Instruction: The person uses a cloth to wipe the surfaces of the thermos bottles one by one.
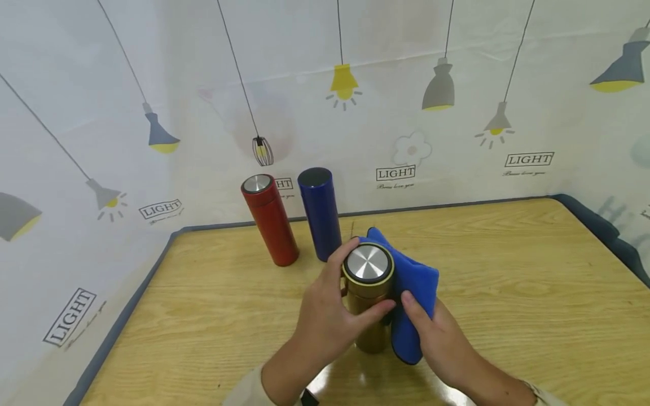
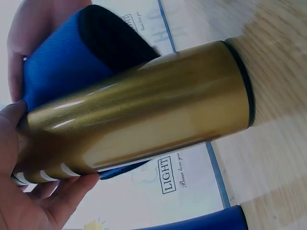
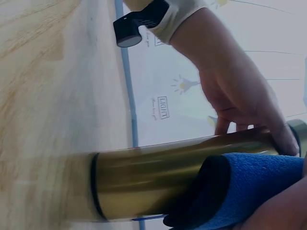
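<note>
A gold thermos flask [image 1: 372,338] with a silver-topped lid [image 1: 368,263] stands upright in front of me. Near its top, my left hand [image 1: 325,310] grips it, thumb on the near side and fingers round the left. My right hand [image 1: 447,347] holds a folded blue cloth [image 1: 415,279] against the flask's right side, its thumb over the cloth and its other fingers mostly hidden behind. In the left wrist view the flask's dark-rimmed base [image 2: 242,84] is close to the tabletop; whether it touches, I cannot tell.
Farther back on the wooden table [image 1: 508,270] stand a red flask [image 1: 271,225] with a silver lid top and a blue flask [image 1: 321,217] with a dark top. A pale wall covering [image 1: 304,45] printed with lamps rises behind and beside the table.
</note>
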A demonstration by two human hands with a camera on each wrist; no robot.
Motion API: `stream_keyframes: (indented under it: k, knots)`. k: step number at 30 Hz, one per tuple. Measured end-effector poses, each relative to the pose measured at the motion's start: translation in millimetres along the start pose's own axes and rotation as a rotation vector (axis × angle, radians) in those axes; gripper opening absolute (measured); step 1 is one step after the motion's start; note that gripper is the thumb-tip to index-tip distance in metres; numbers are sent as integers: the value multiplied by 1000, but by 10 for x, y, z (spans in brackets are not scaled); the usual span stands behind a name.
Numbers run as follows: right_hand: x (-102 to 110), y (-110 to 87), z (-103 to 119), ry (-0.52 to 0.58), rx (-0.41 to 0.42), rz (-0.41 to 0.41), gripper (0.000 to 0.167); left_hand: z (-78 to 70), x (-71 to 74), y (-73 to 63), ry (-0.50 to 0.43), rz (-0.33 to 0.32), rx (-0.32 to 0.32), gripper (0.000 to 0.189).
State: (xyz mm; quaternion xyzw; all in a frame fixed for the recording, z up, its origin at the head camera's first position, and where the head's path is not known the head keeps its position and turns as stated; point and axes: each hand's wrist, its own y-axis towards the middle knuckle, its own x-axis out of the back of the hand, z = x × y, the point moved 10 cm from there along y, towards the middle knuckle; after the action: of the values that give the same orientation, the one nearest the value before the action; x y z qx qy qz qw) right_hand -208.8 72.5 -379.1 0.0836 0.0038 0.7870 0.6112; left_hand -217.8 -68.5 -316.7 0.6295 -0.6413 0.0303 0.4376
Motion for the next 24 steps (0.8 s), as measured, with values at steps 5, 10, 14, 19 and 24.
stream_keyframes:
  k: [5, 10, 14, 19, 24]
  knots:
    - [88, -78, 49, 0, 85, -61, 41, 13, -8, -9, -22, -2, 6, 99]
    - [143, -150, 85, -1, 154, -103, 40, 16, -17, -10, -31, 0, -10, 101]
    - [119, -153, 41, 15, 125, -107, 41, 15, -25, -2, -26, 8, -13, 101]
    - [95, -115, 0, 3, 81, -113, 41, 11, -22, 8, -21, 14, -4, 100]
    - [71, -61, -122, 34, -32, -92, 45, 25, -30, 9, -26, 26, 19, 99]
